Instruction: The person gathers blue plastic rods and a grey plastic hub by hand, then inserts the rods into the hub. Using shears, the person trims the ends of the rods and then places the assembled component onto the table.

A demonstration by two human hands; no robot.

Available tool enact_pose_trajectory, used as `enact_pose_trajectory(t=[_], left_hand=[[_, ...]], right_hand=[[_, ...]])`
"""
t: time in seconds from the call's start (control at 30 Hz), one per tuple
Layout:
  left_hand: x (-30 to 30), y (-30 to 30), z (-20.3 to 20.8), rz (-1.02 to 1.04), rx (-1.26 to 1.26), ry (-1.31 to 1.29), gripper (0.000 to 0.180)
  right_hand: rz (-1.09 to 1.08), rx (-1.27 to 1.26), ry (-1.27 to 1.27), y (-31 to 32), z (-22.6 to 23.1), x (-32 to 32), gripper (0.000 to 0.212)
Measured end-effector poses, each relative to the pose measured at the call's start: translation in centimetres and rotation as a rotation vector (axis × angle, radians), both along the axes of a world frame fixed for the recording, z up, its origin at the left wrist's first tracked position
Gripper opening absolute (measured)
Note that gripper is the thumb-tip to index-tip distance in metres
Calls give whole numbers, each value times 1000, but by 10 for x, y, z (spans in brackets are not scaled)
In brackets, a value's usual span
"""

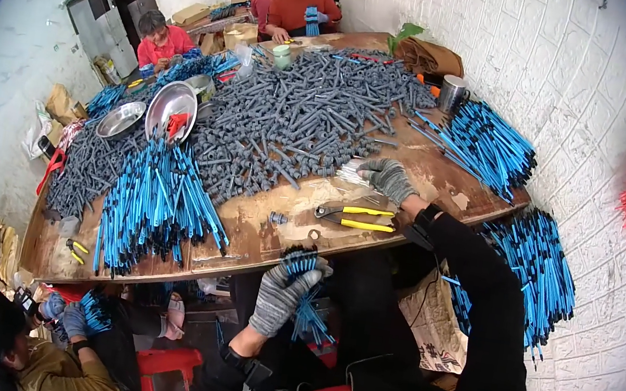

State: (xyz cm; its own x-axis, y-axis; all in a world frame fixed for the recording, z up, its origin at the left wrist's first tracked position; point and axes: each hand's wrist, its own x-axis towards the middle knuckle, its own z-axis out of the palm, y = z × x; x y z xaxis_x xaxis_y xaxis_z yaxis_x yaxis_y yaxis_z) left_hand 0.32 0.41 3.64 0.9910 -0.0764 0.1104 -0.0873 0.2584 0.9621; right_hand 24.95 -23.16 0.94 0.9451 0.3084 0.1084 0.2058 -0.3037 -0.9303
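My left hand (287, 292), in a grey knit glove, is closed around a bundle of thin blue sticks (311, 319) with black ends, just below the table's front edge. The upper ends of the bundle stick out above my fist. My right hand (389, 178), gloved with bare fingertips, reaches over the table. Its fingers are bent together at a small heap of thin pale pins (350, 171); whether a pin is between them is too small to tell. Yellow-handled pliers (358, 217) lie just in front of that hand. A short grey plastic plug (278, 218) lies left of the pliers.
A large heap of grey plastic plugs (303, 98) covers the wooden table (266, 245). Blue stick bundles lie at the left (155, 205), the right (488, 148) and below the right edge (535, 267). Metal bowls (173, 108) and a steel mug (452, 93) stand there. Several co-workers sit around.
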Motion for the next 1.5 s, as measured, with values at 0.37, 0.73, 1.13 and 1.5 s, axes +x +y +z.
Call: enact_pose_trajectory(t=[0.37,0.73,1.13,1.5], left_hand=[[3,7,4,-35,115,13,21],[17,-1,-9,-77,-9,-68,23],[16,-4,-13,-70,-59,-6,24],[16,-3,-11,-81,-40,-41,26]], right_hand=[[64,-455,-538,16,70,-63,20],[221,-499,-809,28,115,-192,38],[241,-342,-792,32,112,-189,39],[159,-783,-1182,38,127,-189,33]])
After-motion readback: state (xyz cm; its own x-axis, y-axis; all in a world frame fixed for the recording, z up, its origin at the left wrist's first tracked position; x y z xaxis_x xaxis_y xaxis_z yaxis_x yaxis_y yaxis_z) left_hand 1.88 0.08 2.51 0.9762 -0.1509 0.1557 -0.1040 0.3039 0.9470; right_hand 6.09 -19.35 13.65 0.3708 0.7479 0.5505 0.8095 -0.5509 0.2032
